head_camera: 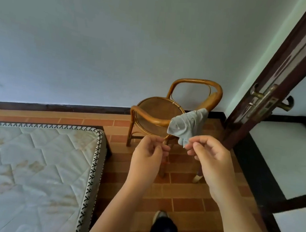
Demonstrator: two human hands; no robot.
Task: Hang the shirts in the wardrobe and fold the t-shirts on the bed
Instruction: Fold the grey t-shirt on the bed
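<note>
- Right hand (209, 158) is raised in front of me with its fingers curled. The thumb and forefinger tips sit at the lowest hanging corner of the grey garment (186, 124), but I cannot tell whether the pinch has actually closed on the cloth.
- Left hand (147, 154) is level with it and just beside it, fingers curled in against the thumb. I see nothing held in them.
- The grey garment is draped over the door-side armrest of the rattan chair (144, 115). It lies crumpled, and I cannot tell whether it is a shirt or a t-shirt.
- Its long axis runs from the chair's back post, up and to the right, down and towards me to that dangling corner.
- The cloth lies ahead of and slightly above both hands. The right hand is clearly the nearer, so I judge that hand should lead the lift. The left has to cross in front of the chair's front leg to reach the bulk of the fabric.
- I expect the armrest may snag the cloth, so I would lift it upward off the armrest before drawing it back.
- The bed (31, 169) lies to my left, its mattress corner near the chair.
- A dark door (283, 72) stands open close on the right, its brass handle (258, 95) above the garment.
- No wardrobe is in view.
- My shoe (164, 227) is on the tiled floor (177, 202) below the hands.
</note>
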